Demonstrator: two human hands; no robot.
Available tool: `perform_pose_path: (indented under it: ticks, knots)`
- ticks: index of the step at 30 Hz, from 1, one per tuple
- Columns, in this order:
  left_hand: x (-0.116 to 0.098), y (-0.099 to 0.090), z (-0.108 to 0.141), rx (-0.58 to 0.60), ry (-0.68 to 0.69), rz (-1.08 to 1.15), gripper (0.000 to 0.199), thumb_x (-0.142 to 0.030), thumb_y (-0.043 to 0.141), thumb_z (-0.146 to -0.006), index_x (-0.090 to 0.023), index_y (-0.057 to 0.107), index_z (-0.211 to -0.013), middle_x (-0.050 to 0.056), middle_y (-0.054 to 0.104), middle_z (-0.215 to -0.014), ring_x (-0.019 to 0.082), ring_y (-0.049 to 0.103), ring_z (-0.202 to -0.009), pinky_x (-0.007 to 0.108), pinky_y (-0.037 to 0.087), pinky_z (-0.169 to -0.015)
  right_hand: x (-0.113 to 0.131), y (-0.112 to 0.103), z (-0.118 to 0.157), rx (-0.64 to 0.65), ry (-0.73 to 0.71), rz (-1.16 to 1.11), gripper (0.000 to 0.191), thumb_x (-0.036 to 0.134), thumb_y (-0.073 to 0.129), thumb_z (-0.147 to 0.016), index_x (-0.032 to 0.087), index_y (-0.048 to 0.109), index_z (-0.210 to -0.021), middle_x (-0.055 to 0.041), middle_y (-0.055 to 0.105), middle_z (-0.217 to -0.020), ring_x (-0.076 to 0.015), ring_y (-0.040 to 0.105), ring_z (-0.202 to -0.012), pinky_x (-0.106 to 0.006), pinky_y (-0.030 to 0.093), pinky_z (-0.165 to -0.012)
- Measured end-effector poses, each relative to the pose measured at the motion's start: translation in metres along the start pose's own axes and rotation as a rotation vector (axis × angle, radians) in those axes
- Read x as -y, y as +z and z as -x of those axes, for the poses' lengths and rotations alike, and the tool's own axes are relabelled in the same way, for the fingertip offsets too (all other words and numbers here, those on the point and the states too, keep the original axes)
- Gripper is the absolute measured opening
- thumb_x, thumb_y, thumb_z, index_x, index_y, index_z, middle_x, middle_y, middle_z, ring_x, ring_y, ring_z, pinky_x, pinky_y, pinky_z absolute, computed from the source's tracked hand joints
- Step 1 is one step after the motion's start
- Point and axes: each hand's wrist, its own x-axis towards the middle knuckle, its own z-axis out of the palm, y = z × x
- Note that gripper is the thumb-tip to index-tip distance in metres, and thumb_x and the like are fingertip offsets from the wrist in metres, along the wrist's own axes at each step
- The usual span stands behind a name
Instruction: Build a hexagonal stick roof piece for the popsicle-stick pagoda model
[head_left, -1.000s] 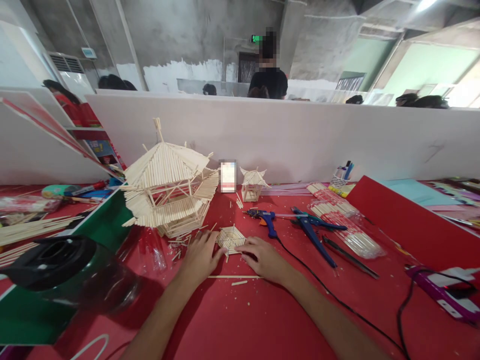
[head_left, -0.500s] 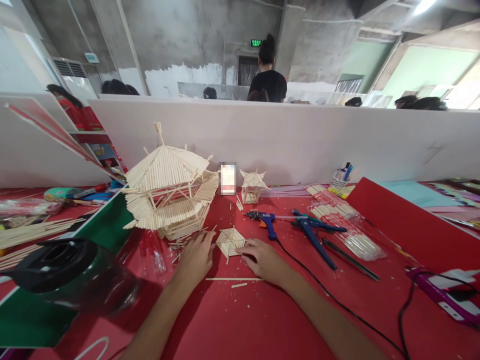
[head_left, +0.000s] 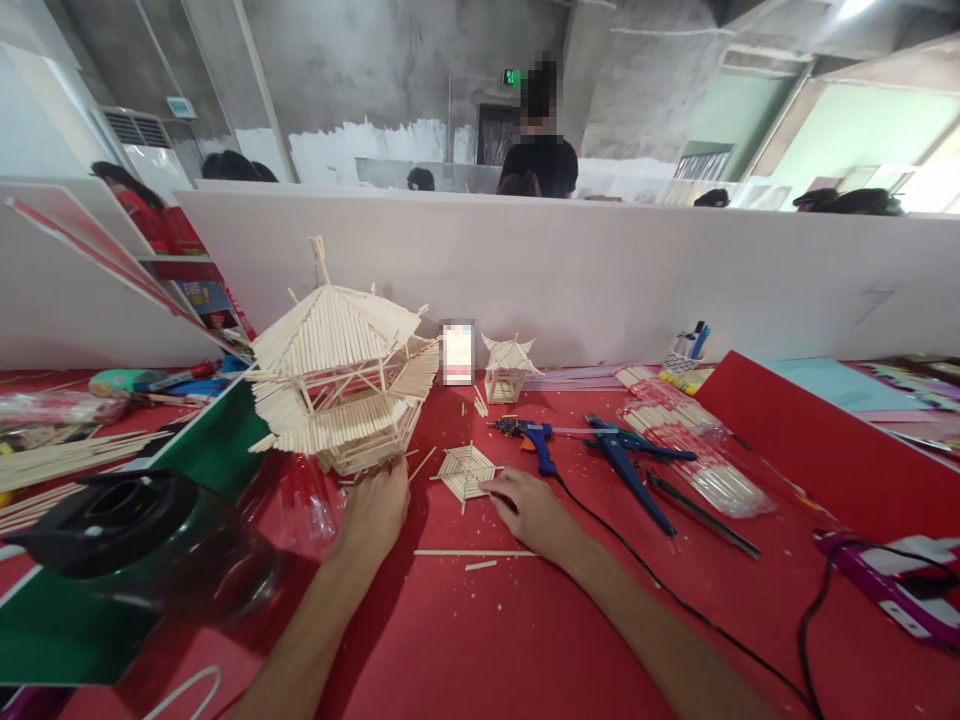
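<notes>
Pale hexagonal wooden-stick lattice [head_left: 466, 473] is meeting the half-curled right hand [head_left: 529, 508] edgewise, red tabletop [head_left: 450, 640] leaving room toward the left hand [head_left: 377, 508], its grip unclear.

Near the middle of the red tabletop [head_left: 480, 670] lies a flat hexagonal stick panel [head_left: 466, 472], with the fingers of the right hand [head_left: 529, 512] at its edge. The left hand [head_left: 375, 508] rests beside a large stick pavilion [head_left: 341, 330]. By the far edge, before a white partition [head_left: 600, 280], stands a small stick pavilion [head_left: 510, 358]. Toward the right edge lie a blue glue gun [head_left: 539, 447] and bagged sticks [head_left: 697, 445]; toward the left edge, a black-lidded jug [head_left: 120, 520]. One long stick [head_left: 474, 553] lies on the panel's near-edge side.
</notes>
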Motion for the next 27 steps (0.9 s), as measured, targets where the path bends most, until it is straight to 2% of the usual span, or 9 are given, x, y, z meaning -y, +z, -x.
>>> perform_pose_path:
  ticks: [5,12,15,19,21,24,27]
  knots:
    - [-0.007,-0.006,0.002,0.014,0.007,-0.114,0.043,0.004,0.035,-0.087,-0.002,0.054,-0.125,0.022,0.07,-0.101,0.03,0.069,-0.099,0.039,0.054,-0.084,0.0,0.0,0.0,-0.013,-0.006,-0.044,0.027,0.011,0.053,-0.09,0.019,0.07,-0.108,-0.0081,0.068,-0.098,-0.0191,0.065,-0.09,-0.03,0.052,-0.082]
    - [-0.012,-0.002,0.004,-0.025,0.037,-0.189,0.049,0.008,0.04,-0.082,-0.001,0.051,-0.13,0.025,0.066,-0.111,0.031,0.066,-0.106,0.041,0.054,-0.087,-0.001,0.0,0.0,-0.006,0.002,-0.075,0.026,0.012,0.052,-0.09,0.02,0.069,-0.108,-0.0078,0.068,-0.1,-0.0192,0.064,-0.093,-0.03,0.051,-0.084]
    - [-0.015,-0.002,0.004,-0.051,0.037,-0.202,0.047,0.007,0.041,-0.082,-0.001,0.053,-0.127,0.025,0.065,-0.114,0.031,0.065,-0.107,0.041,0.055,-0.086,-0.001,0.0,0.0,-0.008,0.002,-0.089,0.025,0.012,0.052,-0.09,0.02,0.068,-0.107,-0.0075,0.068,-0.1,-0.0186,0.064,-0.092,-0.03,0.051,-0.083]
    - [-0.016,-0.005,0.004,-0.085,0.02,-0.182,0.043,0.007,0.037,-0.083,-0.001,0.054,-0.122,0.024,0.066,-0.107,0.03,0.065,-0.102,0.04,0.054,-0.083,0.0,-0.001,-0.001,-0.014,0.002,-0.102,0.024,0.012,0.052,-0.089,0.02,0.068,-0.105,-0.007,0.067,-0.097,-0.0177,0.063,-0.086,-0.029,0.051,-0.079]
    - [-0.014,-0.006,0.003,-0.118,0.029,-0.114,0.036,0.004,0.037,-0.086,-0.004,0.055,-0.116,0.022,0.066,-0.105,0.03,0.065,-0.099,0.04,0.052,-0.082,0.002,-0.003,-0.001,-0.022,0.027,-0.131,0.026,0.013,0.052,-0.089,0.02,0.067,-0.109,-0.0055,0.066,-0.092,-0.016,0.062,-0.077,-0.028,0.051,-0.074]
    - [-0.009,-0.004,0.002,-0.121,0.045,0.128,0.023,-0.005,0.038,-0.09,-0.012,0.054,-0.106,0.014,0.064,-0.097,0.025,0.065,-0.086,0.037,0.051,-0.078,0.004,-0.005,0.0,-0.09,0.09,-0.219,0.033,0.019,0.054,-0.089,0.021,0.06,-0.122,-0.0039,0.064,-0.091,-0.0137,0.058,-0.068,-0.026,0.052,-0.066]
    - [-0.009,0.002,0.004,-0.156,0.184,0.396,0.017,-0.011,0.036,-0.093,-0.017,0.05,-0.102,0.008,0.06,-0.096,0.021,0.063,-0.087,0.034,0.05,-0.078,0.007,-0.006,0.0,-0.179,0.121,-0.317,0.044,0.026,0.057,-0.09,0.022,0.052,-0.134,-0.0069,0.064,-0.103,-0.0145,0.06,-0.072,-0.026,0.053,-0.063]
